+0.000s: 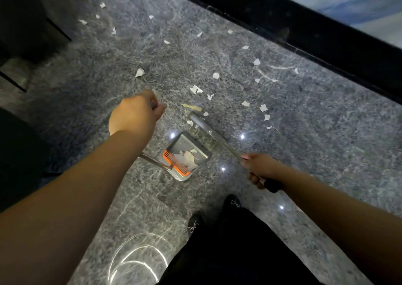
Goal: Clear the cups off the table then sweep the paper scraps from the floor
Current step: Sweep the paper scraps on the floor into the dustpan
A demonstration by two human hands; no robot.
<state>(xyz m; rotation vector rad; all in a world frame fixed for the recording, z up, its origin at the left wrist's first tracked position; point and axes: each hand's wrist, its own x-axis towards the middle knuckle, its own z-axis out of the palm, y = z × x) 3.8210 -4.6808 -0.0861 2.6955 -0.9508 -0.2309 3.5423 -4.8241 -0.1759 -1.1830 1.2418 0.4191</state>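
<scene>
Grey speckled floor (304, 154) fills the view, with a black skirting band (304, 30) along the far side. Your left hand (134, 115) is clenched round the upright handle of the dustpan (187, 154), which sits on the floor just ahead of your feet with its orange comb edge nearest you and several scraps already inside. Your right hand (258, 167) grips the broom handle (219, 141), the broom head at the pan's mouth. Paper scraps (195, 88) lie scattered beyond the pan, some just past the broom, others well apart toward the far wall and the dark furniture at the left. No cups or worktop are in view. Judgement: the sweeping step is under way and only partly done. Next, you need to reach the broom out past the nearest scraps and draw them back into the pan, holding the pan steady.
</scene>
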